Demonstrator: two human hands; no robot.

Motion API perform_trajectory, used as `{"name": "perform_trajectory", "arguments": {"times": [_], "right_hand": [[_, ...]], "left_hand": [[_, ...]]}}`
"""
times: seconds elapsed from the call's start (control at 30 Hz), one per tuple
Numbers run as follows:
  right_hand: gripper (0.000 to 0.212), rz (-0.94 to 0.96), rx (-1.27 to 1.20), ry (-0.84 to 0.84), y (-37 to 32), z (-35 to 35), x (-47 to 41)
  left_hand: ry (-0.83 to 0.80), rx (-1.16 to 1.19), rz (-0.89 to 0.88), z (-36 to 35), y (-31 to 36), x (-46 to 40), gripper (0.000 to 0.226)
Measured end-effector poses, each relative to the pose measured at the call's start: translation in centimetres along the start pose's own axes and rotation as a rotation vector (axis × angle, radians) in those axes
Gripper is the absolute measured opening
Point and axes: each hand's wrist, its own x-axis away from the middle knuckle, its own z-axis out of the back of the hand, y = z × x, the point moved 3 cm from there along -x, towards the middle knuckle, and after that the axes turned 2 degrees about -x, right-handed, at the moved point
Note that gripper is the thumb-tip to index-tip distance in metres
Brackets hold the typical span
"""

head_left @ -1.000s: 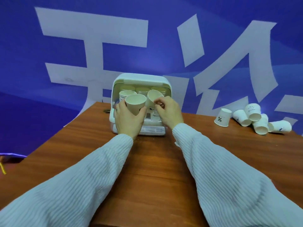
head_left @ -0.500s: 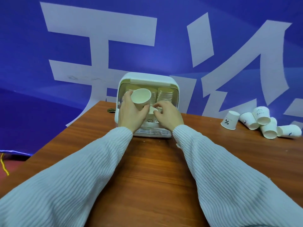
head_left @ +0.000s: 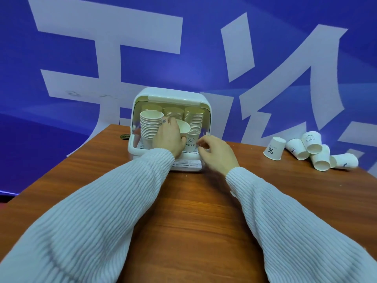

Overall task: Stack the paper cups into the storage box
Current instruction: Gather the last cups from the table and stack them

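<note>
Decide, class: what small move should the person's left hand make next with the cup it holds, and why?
Probably lower the cup in the left hand into the HELLO cup just below it in the box. The held cup is tilted above that cup, and the right hand is beside it, holding nothing. Loose cups wait on the table.

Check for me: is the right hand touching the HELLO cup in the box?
Cannot tell. In the head view the right hand sits just right of the HELLO cup, fingertips at its edge, but no clear contact or gap shows.
</note>
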Motion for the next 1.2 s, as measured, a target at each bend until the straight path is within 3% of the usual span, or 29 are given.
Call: {"name": "perform_trajectory", "arguments": {"times": [0.43,0.57,0.77,0.87,0.93,1.07,1.2], "right_hand": [[0.025,-0.023,-0.073,0.015,1.1,1.1,1.8],[0.023,-0.078,-0.096,0.024,2.9,1.6,2.5],[0.024,-0.115,-0.131,0.044,5.1,2.8,3.7],[0.025,-0.182,-0.163,0.089,7.5,3.8,4.0],[0.026,-0.283,-0.220,0.149,9.8,4.6,4.2],[0.026,-0.485,-0.313,0.361,14.8,5.1,6.0],[0.028,-0.596,-0.325,0.492,18.7,5.1,7.6]], "left_hand": [[-0.269,-0.050,0.150,-2.2,0.0,0.1,0.065],[-0.225,-0.169,-0.040,-2.5,-0.2,0.1,0.048],[-0.179,-0.170,0.024,-2.6,0.5,-0.1,0.036],[0.141,-0.023,-0.117,-2.5,2.5,1.1,0.036],[0.258,0.129,-0.260,-3.0,4.9,2.6,0.034],[0.140,0.363,-0.434,-6.6,11.0,5.6,0.035],[-0.018,0.486,-0.406,-11.0,16.7,7.1,0.032]]}}
